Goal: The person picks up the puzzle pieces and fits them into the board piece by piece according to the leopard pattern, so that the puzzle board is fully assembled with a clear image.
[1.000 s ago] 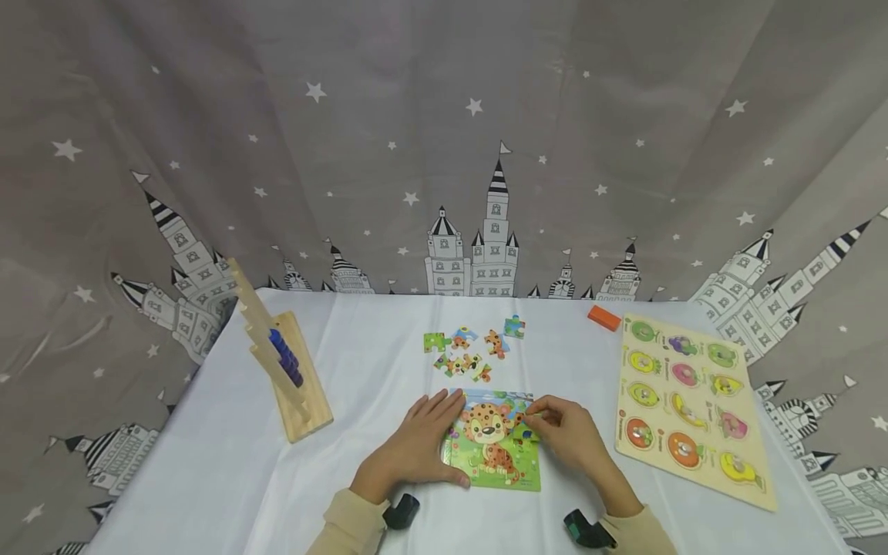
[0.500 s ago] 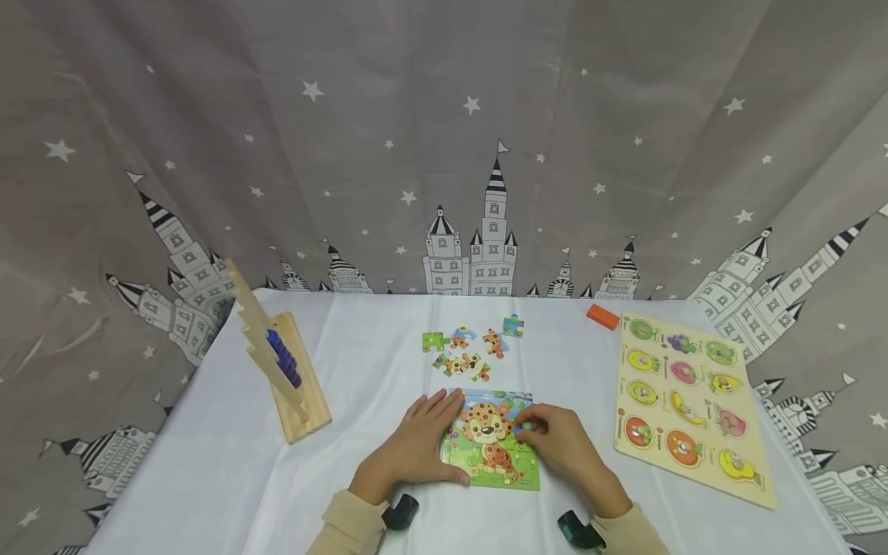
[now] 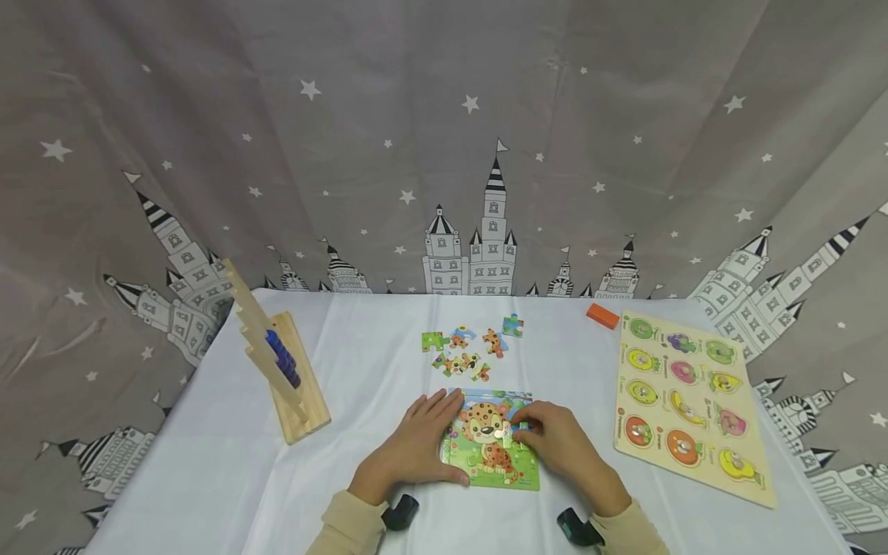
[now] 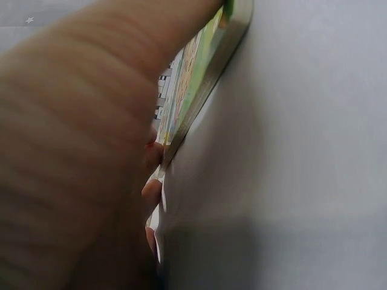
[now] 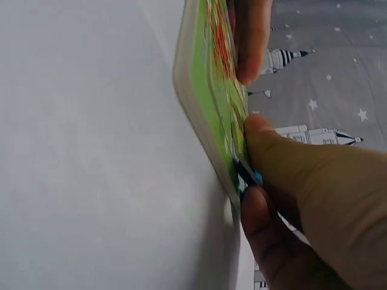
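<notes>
A square jigsaw board (image 3: 480, 472) with a spotted leopard cub picture lies flat on the white cloth. My left hand (image 3: 415, 441) rests on its left edge, fingers spread out and thumb at the lower left corner. Over the right side of the board, my right hand (image 3: 563, 443) pinches a jigsaw piece (image 3: 513, 438) between thumb and fingers. In the right wrist view, that piece (image 5: 245, 172) is tilted against the board's surface, and the fingers partly cover it. The left wrist view shows the thick side of the board (image 4: 208, 90) beside my hand.
Several loose jigsaw pieces (image 3: 435, 341) lie beyond the board. To the left stands a wooden stepped frame (image 3: 305, 385) with blue beads (image 3: 283, 359). A fruit peg puzzle (image 3: 662, 416) lies to the right, with an orange block (image 3: 602, 315) near its far corner.
My right hand has moved slightly left with the jigsaw piece, further in over the board. My left hand has stayed on the board's left edge.
</notes>
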The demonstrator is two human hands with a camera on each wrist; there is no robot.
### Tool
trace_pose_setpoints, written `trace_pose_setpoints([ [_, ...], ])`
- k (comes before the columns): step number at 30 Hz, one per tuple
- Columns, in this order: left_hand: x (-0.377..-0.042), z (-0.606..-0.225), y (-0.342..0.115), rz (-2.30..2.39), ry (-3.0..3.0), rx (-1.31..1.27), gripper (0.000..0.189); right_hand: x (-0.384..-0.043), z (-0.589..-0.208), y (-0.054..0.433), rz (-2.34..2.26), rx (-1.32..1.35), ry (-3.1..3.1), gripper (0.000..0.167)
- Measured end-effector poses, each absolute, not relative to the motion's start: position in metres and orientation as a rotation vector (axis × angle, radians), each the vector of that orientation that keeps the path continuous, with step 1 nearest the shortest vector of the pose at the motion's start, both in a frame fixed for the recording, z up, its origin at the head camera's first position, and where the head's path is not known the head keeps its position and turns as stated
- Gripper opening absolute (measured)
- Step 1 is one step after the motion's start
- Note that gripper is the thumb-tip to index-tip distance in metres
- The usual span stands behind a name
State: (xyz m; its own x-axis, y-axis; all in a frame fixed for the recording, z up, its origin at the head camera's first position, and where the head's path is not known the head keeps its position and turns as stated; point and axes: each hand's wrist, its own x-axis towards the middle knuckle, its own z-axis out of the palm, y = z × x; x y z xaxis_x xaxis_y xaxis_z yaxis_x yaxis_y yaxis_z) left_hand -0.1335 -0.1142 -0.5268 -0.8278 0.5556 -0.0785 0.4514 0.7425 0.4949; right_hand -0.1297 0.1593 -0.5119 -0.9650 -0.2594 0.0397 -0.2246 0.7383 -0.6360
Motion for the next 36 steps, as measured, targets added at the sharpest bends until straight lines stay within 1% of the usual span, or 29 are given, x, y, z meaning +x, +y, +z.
trace_pose_setpoints([
  [10, -0.133, -0.526, -0.117, 0.688, 2.725, 0.787, 0.128, -0.133, -0.51, 0.157, -0.974, -0.466, 2.871, 0.013],
  [16, -0.134, -0.524, -0.118, 0.706, 2.718, 0.778, 0.128, -0.142, -0.506, 0.159, -0.996, -0.394, 2.824, 0.018],
  [19, -0.134, -0.524, -0.118, 0.7, 2.725, 0.775, 0.128, -0.16, -0.501, 0.161, -1.049, -0.339, 2.815, 0.022],
  [22, -0.134, -0.525, -0.118, 0.7, 2.725, 0.767, 0.128, -0.185, -0.498, 0.161, -1.079, -0.307, 2.826, 0.027],
  [30, -0.133, -0.528, -0.116, 0.688, 2.723, 0.793, 0.128, -0.252, -0.505, 0.148, -0.966, -0.36, 2.769, 0.054],
  [33, -0.133, -0.528, -0.115, 0.689, 2.724, 0.799, 0.129, -0.268, -0.506, 0.142, -0.868, -0.367, 2.803, 0.063],
  [36, -0.133, -0.528, -0.115, 0.688, 2.723, 0.795, 0.129, -0.276, -0.504, 0.136, -0.788, -0.37, 2.837, 0.063],
])
